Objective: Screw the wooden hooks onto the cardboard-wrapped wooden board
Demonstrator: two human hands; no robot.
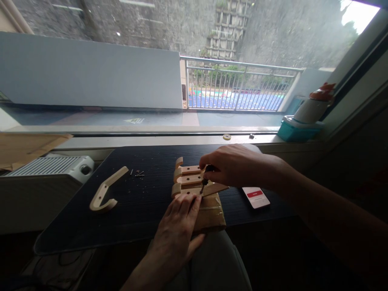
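Note:
My right hand (228, 165) is wrapped round the dark handle of a screwdriver (208, 169). Its tip points down at a screw hole in the nearest of three pale wooden hooks (184, 190), which lie side by side. Under them is a brown wooden board (210, 214), with its front end near my lap. My left hand (178, 222) presses its fingers on the nearest hook, thumb lower at the board's front edge. Another wooden hook (104, 194) with two holes lies loose at the left. Several small screws (139, 174) are scattered beside it.
Everything lies on a dark table (136, 222) with light crumbs on it. A phone (255, 197) with a lit screen is to the right. On the windowsill stand a roll of tape (226, 137) and a teal box (298, 128) with a bottle (315, 105). A white heater (65, 167) is at left.

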